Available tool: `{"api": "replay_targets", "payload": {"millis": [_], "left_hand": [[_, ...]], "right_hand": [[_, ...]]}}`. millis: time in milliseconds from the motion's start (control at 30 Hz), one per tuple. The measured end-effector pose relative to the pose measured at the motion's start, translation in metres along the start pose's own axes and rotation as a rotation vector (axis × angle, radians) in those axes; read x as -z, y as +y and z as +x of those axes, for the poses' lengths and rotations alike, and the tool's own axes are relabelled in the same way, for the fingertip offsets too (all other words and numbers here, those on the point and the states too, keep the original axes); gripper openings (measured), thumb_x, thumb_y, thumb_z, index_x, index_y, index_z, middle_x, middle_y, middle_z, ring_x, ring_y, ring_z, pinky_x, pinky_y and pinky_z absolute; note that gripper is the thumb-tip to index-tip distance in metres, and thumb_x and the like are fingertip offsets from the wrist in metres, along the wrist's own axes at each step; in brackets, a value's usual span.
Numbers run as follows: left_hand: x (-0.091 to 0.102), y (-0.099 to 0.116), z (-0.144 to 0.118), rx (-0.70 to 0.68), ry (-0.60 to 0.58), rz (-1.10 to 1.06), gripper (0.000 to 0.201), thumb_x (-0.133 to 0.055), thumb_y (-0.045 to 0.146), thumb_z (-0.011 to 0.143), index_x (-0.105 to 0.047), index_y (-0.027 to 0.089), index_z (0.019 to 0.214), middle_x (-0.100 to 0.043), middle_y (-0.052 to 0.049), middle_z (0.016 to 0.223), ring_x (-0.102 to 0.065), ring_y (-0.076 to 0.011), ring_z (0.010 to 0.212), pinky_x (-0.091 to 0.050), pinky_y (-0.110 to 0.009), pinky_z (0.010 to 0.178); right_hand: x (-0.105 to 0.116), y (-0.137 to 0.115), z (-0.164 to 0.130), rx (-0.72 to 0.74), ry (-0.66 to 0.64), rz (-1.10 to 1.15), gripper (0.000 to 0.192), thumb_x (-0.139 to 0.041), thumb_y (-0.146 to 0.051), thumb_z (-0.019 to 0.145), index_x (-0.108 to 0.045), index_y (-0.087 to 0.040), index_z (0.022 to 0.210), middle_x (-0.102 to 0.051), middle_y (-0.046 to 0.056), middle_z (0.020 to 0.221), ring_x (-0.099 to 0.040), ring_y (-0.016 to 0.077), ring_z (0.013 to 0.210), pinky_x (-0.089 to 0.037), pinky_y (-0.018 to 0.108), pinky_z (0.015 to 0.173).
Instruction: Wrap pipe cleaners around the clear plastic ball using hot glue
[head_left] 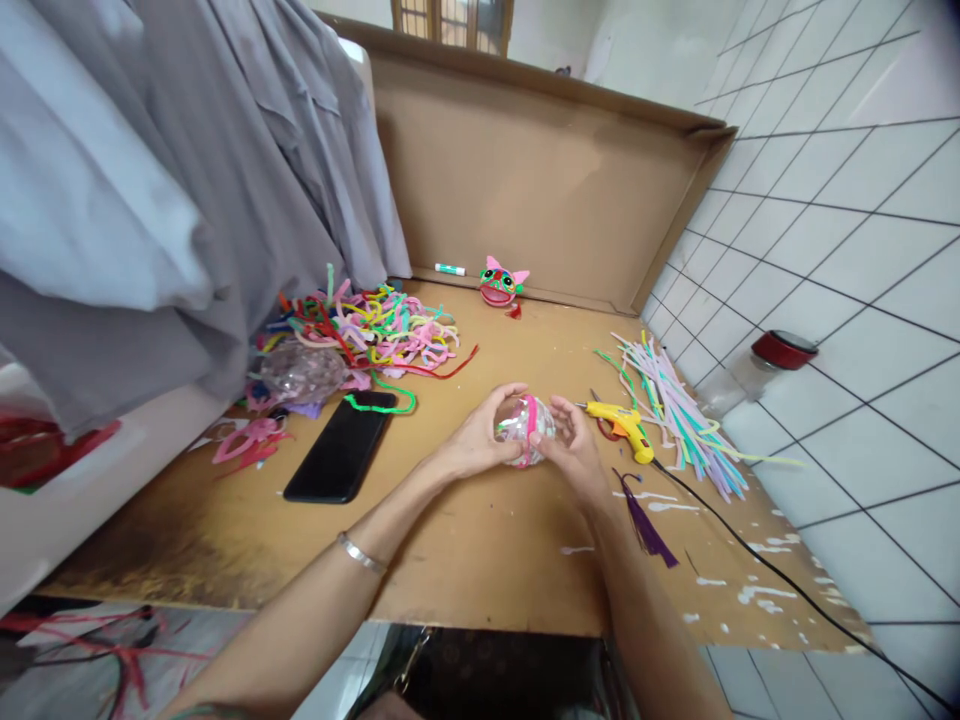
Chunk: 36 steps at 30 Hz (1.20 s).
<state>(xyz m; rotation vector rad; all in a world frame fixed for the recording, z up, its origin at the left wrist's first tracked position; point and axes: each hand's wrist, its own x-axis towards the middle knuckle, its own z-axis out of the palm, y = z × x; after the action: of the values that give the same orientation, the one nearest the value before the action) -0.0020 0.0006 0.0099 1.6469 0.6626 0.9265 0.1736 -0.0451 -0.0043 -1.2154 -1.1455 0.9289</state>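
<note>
Between my two hands, just over the middle of the table, is a clear plastic ball (516,422) with a bright pink fuzzy strip (532,420) around it. My left hand (480,437) wraps the ball's left side, thumb at the bottom. On the other side my right hand (576,450) grips it, its thumb against the pink strip. A yellow glue gun (626,425) lies right of my right hand, its nozzle close to the fingers. Nearer to me on that side is a purple tassel (649,525).
Pastel pipe cleaners (686,410) lie at the right by the tiled wall (862,300). A black phone (341,450) and a tangled colourful heap (390,325) are at left. A decorated animal head (500,283) and a glue stick (450,269) stand by the cardboard (525,170). A cord (750,540) trails right.
</note>
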Motion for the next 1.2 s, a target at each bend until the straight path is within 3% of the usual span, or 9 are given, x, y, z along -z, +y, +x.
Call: {"api": "replay_targets", "payload": {"millis": [267,533,800,1200], "left_hand": [[0.0011,-0.0004,-0.0008,-0.008,0.005,0.006,0.071,-0.078,0.025,0.068,-0.048,0.019,0.132,-0.059,-0.014,0.135,-0.054,-0.0314,0.13,-0.042,-0.046,0.111],[0.0011,-0.003,0.0024,0.018,0.042,-0.025,0.07,-0.079,0.026,0.064,-0.051,0.015,0.128,-0.059,-0.016,0.133,-0.053,-0.0321,0.131,-0.041,-0.046,0.112],[0.0003,0.0031,0.0017,0.03,0.043,-0.019,0.067,-0.075,0.022,0.064,-0.051,0.016,0.126,-0.061,-0.015,0.132,-0.056,-0.031,0.128,-0.044,-0.045,0.111],[0.0007,0.0008,0.0009,0.032,0.045,0.003,0.065,-0.073,0.022,0.066,-0.052,0.017,0.127,-0.06,-0.014,0.134,-0.055,-0.0316,0.129,-0.044,-0.045,0.11]], "right_hand": [[-0.0016,-0.003,0.0,-0.026,-0.002,0.016,0.081,-0.088,-0.045,0.053,-0.052,-0.022,0.122,-0.056,0.015,0.132,-0.057,0.0306,0.123,-0.048,0.047,0.103],[-0.0034,0.0007,-0.0003,-0.053,0.033,0.162,0.058,-0.077,-0.049,0.066,-0.057,-0.025,0.115,-0.061,0.01,0.124,-0.058,0.0277,0.12,-0.046,0.047,0.105],[-0.003,0.0001,-0.0002,-0.041,0.0,0.072,0.065,-0.081,-0.041,0.062,-0.052,-0.023,0.118,-0.059,0.011,0.127,-0.054,0.0275,0.125,-0.042,0.046,0.11],[-0.0073,-0.0033,-0.0009,-0.019,0.04,-0.005,0.065,-0.079,-0.037,0.06,-0.052,-0.022,0.117,-0.06,0.012,0.124,-0.056,0.0283,0.123,-0.047,0.045,0.105]]}}
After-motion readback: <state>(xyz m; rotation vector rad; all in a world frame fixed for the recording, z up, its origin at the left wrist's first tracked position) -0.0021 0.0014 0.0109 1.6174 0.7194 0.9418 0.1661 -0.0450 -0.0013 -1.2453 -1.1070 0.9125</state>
